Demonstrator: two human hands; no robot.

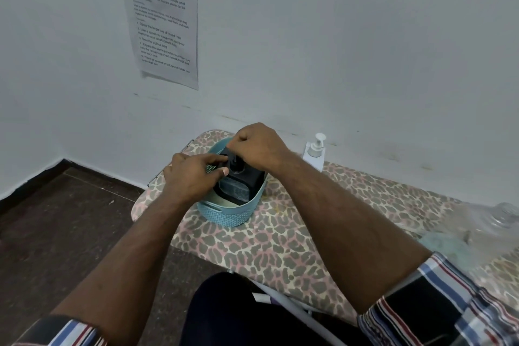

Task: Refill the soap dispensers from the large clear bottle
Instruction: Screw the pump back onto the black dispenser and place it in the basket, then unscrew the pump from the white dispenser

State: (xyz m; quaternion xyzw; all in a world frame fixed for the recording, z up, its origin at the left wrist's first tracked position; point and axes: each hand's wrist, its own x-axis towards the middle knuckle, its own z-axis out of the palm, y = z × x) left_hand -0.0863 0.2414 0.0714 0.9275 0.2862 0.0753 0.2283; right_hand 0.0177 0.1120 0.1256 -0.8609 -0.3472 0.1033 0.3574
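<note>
black square plastic soap dispenser stands in light-blue woven-pattern plastic basket, at far left end of leopard-print padded board. left hand – fingers pinching dispenser's pump neck. right hand – curled over pump top from above, gripping it. white pump bottle at board's far edge by wall. large clear plastic bottle lies near right edge, blurred.
</note>
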